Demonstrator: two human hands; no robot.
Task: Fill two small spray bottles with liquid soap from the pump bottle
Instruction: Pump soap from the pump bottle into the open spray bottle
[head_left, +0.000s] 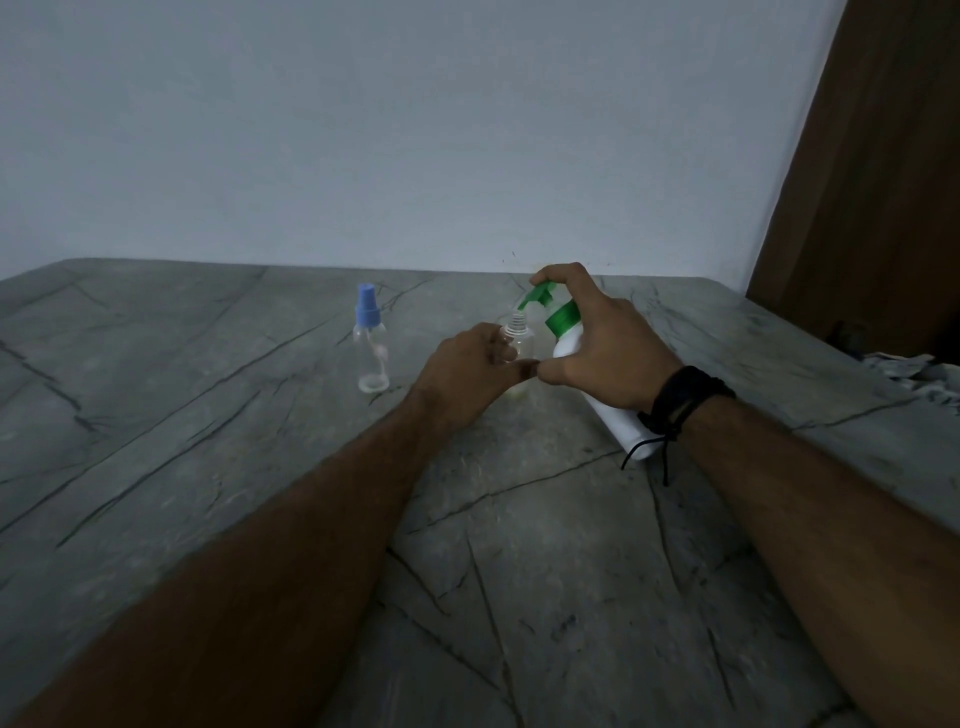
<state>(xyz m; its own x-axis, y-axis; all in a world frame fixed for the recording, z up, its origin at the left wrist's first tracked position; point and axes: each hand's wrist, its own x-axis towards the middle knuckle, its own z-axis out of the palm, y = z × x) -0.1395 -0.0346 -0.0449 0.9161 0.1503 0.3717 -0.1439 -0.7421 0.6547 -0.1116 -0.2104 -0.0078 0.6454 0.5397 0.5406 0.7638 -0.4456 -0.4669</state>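
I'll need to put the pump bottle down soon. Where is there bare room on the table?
Bare table lies left of the capped spray bottle, and near the camera between the forearms. It is crowded where the left hand holds the open spray bottle and the right hand tilts the pump bottle. Crumpled cloth sits at the right edge.

A grey stone worktop (208, 415) veined with dark cracks runs back to a plain pale wall (415, 130). A brown wooden panel (872, 182) stands at the far right corner, with crumpled pale cloth (914, 371) at the worktop's right edge.
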